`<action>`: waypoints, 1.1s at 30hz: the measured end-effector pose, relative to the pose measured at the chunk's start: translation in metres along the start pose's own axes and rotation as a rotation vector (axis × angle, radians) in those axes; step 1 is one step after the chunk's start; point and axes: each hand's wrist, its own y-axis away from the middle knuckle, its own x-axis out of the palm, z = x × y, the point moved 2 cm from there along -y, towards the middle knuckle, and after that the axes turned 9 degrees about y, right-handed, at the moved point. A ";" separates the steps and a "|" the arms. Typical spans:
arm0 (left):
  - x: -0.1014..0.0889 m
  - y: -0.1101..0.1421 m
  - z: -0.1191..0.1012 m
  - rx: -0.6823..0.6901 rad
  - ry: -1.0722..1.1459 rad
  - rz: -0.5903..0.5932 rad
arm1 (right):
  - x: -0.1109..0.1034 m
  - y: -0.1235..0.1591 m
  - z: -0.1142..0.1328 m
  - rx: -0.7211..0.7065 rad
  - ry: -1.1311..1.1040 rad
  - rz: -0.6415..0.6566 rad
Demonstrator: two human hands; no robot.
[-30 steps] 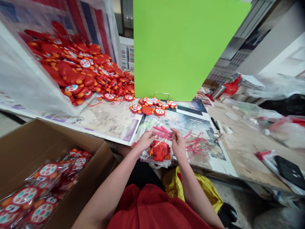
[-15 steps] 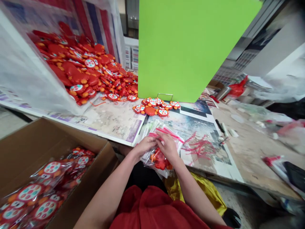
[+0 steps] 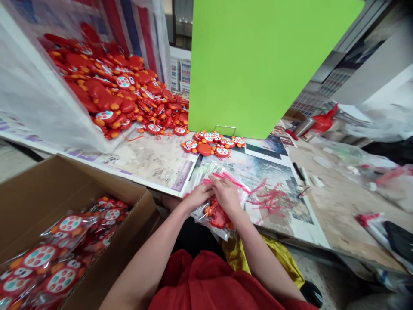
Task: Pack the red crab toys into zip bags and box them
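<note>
Both hands meet at the table's front edge over a clear zip bag [image 3: 201, 212] with a red and orange plastic toy [image 3: 218, 215] inside. My left hand [image 3: 200, 196] pinches the bag's top edge from the left. The fingers of my right hand [image 3: 226, 197] are closed on the same edge, close to the left fingertips. Under and behind the hands lies a stack of flat zip bags [image 3: 237, 183] with pink-red strips. Just beyond, several loose crab-like toys [image 3: 206, 148] with white dotted faces lie on the table.
A cardboard box [image 3: 129, 189] at lower left holds several bagged toys [image 3: 61, 258]. Behind it, a large white sack [image 3: 64, 116] spills loose toys [image 3: 129, 94]. A bright green panel [image 3: 245, 64] stands at the back. Pink torn strips [image 3: 272, 198] and a dark phone [image 3: 398, 237] lie rightward.
My right hand's fingers have shifted slightly left along the bag's top edge, towards my left hand. The view has tilted a little; the toy stays in the bag.
</note>
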 end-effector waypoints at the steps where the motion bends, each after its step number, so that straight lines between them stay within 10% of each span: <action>1: 0.001 0.000 0.000 -0.009 0.000 0.013 | 0.000 0.000 -0.002 -0.003 -0.006 0.005; 13: -0.001 -0.002 0.000 -0.020 -0.095 0.027 | 0.002 -0.008 0.000 -0.018 -0.066 -0.023; 19: 0.005 0.002 -0.005 -0.101 0.009 0.010 | 0.014 -0.005 -0.039 0.276 -0.360 -0.280; 27: 0.008 0.005 -0.007 -0.166 0.114 -0.141 | -0.022 0.097 -0.191 0.989 -0.191 -0.655; 33: 0.009 0.003 -0.012 -0.180 0.095 -0.146 | -0.012 0.139 -0.169 0.767 0.098 -0.399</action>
